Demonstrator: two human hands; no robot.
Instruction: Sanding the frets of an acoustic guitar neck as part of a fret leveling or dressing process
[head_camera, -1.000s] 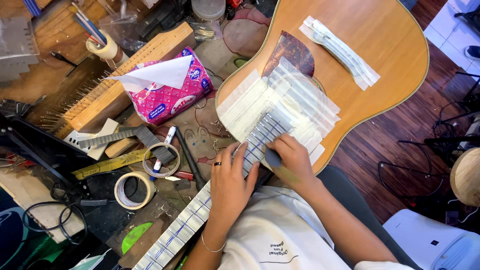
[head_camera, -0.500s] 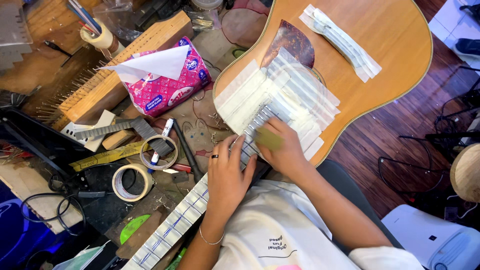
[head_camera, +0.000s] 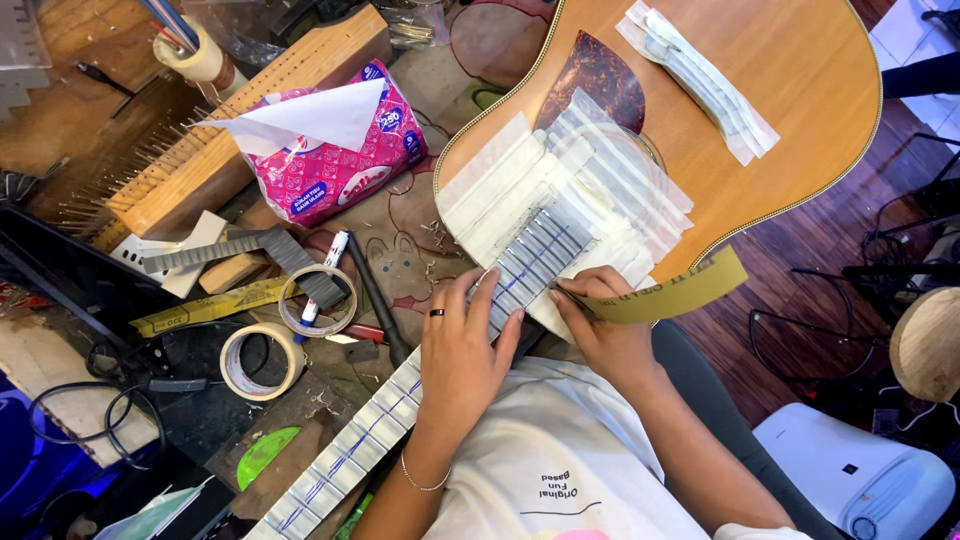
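Guitar neck (head_camera: 400, 420), its frets masked with pale tape, runs diagonally from the lower left up to the guitar body (head_camera: 760, 110), which lies face up across the person's lap and the cluttered workbench (head_camera: 70, 120). Left hand (head_camera: 462, 345) rests palm down across the fretboard, fingers spread and extended toward the body end, a dark ring on one finger and a thin bracelet at the wrist. Right hand (head_camera: 605, 325) is curled, thumb and fingertips pinching one end of a strip of yellowish sandpaper (head_camera: 670, 293) against the taped frets near the soundhole; the strip's free end points right, over the edge of the body. Both forearms angle up from the lower edge. A pink tissue pack (head_camera: 335, 150) and two tape rolls (head_camera: 262, 360) lie left of the neck.
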